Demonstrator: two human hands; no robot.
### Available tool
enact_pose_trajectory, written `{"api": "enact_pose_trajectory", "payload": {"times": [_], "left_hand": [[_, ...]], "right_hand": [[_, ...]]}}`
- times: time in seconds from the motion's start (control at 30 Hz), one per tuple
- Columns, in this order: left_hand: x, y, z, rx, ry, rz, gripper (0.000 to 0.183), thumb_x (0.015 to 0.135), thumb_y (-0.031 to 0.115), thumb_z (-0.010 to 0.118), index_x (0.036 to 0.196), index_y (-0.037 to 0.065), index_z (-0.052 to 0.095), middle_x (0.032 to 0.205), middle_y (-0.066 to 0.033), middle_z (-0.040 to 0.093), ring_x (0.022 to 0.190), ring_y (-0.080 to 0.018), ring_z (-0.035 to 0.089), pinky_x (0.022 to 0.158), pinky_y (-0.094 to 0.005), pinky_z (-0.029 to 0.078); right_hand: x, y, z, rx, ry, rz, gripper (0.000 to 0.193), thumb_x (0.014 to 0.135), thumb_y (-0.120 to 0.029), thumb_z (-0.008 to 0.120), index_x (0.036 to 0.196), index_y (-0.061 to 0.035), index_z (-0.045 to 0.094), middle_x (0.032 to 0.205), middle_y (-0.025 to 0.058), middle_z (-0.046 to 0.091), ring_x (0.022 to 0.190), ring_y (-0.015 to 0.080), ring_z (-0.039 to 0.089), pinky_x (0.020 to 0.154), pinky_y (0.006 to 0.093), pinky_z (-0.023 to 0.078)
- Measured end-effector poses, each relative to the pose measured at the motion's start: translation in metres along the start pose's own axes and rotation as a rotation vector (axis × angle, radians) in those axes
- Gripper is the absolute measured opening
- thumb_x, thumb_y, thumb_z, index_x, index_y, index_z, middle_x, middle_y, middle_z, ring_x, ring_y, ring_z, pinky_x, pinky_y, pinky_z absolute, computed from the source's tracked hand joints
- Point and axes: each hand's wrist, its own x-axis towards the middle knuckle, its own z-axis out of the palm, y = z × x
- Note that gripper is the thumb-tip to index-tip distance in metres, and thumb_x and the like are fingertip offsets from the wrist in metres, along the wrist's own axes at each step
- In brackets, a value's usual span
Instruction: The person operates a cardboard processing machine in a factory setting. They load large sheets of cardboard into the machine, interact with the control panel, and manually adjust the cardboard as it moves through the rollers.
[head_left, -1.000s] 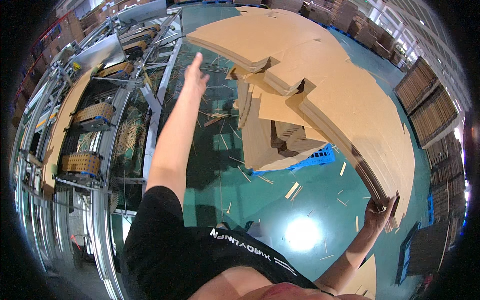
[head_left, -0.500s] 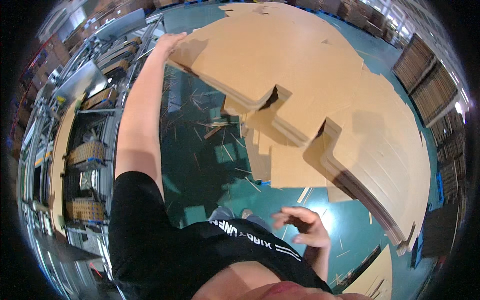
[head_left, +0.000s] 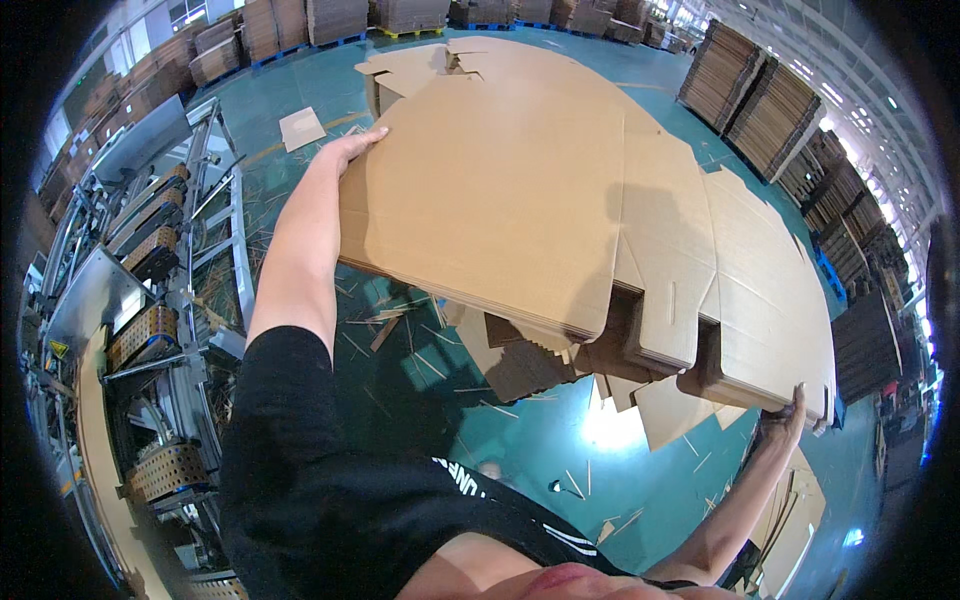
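A wide stack of flat die-cut cardboard sheets spreads out in front of me, with slots and tabs along its near edge. At its left edge, my left hand grips the sheets with the thumb on top and the other fingers hidden. My right hand holds the near right corner, thumb up over the edge and the rest of the fingers out of sight beneath. Below the near edge, other loose cardboard pieces stick out at odd angles.
On the left stands a conveyor machine with metal rails and perforated belts. Cardboard scraps litter the green floor. Tall cardboard stacks stand on pallets at the back and right. More cut cardboard lies at the lower right.
My right hand has gone from beside my body out to the near right corner of the stack and closed on it. My left hand stays on the left edge. The view has shifted.
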Motion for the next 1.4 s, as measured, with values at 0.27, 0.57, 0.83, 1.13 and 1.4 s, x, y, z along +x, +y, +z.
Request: {"api": "enact_pose_trajectory", "payload": {"times": [0.27, 0.57, 0.83, 1.13, 1.4], "left_hand": [[-0.164, 0.022, -0.044, -0.073, 0.161, 0.165, 0.063, 0.071, 0.053, 0.075, 0.103, -0.001, 0.066, 0.096, -0.0146, 0.068, 0.084, -0.0252, 0.065, 0.075, -0.039, 0.051], [-0.401, -0.025, -0.175, -0.232, 0.607, 0.288, 0.06, 0.078, 0.051, 0.07, 0.109, 0.0, 0.064, 0.101, -0.0121, 0.067, 0.086, -0.0206, 0.064, 0.078, -0.0353, 0.051], [-0.679, -0.085, -0.336, -0.281, 1.169, 0.448, 0.063, 0.08, 0.053, 0.066, 0.115, 0.001, 0.061, 0.105, -0.0123, 0.066, 0.089, -0.0218, 0.063, 0.08, -0.0348, 0.05], [-0.961, -0.138, -0.354, 0.022, 1.719, 0.131, 0.065, 0.081, 0.054, 0.065, 0.115, -0.001, 0.06, 0.106, -0.0128, 0.065, 0.09, -0.0221, 0.063, 0.08, -0.0347, 0.05], [-1.102, -0.149, -0.291, 0.123, 2.045, -0.255, 0.067, 0.082, 0.055, 0.063, 0.116, -0.003, 0.059, 0.106, -0.0133, 0.065, 0.09, -0.0223, 0.062, 0.079, -0.0346, 0.049]], "right_hand": [[0.012, -0.023, 0.026, 0.043, -0.055, 0.069, 0.038, 0.079, -0.018, 0.069, 0.113, -0.0027, 0.059, 0.113, 0.0135, 0.062, 0.108, 0.0301, 0.056, 0.092, 0.0505, 0.045], [-0.007, -0.016, 0.167, -0.098, -0.126, -0.031, 0.048, 0.076, -0.031, 0.073, 0.116, -0.0072, 0.06, 0.123, 0.011, 0.058, 0.118, 0.0292, 0.05, 0.098, 0.0517, 0.041], [-0.055, 0.046, 0.434, -0.094, -0.975, -0.045, 0.055, 0.087, -0.033, 0.062, 0.133, -0.0088, 0.047, 0.136, 0.0079, 0.048, 0.124, 0.0247, 0.043, 0.105, 0.0447, 0.033], [-0.461, 0.305, 0.621, 0.058, -1.46, 0.359, 0.059, 0.079, -0.033, 0.071, 0.129, -0.0082, 0.05, 0.131, 0.0103, 0.052, 0.12, 0.0279, 0.047, 0.101, 0.0503, 0.037], [-0.775, 0.494, 0.584, 0.053, -1.696, 0.807, 0.062, 0.075, -0.034, 0.074, 0.126, -0.0067, 0.051, 0.126, 0.0128, 0.056, 0.117, 0.031, 0.052, 0.097, 0.054, 0.041]]}}
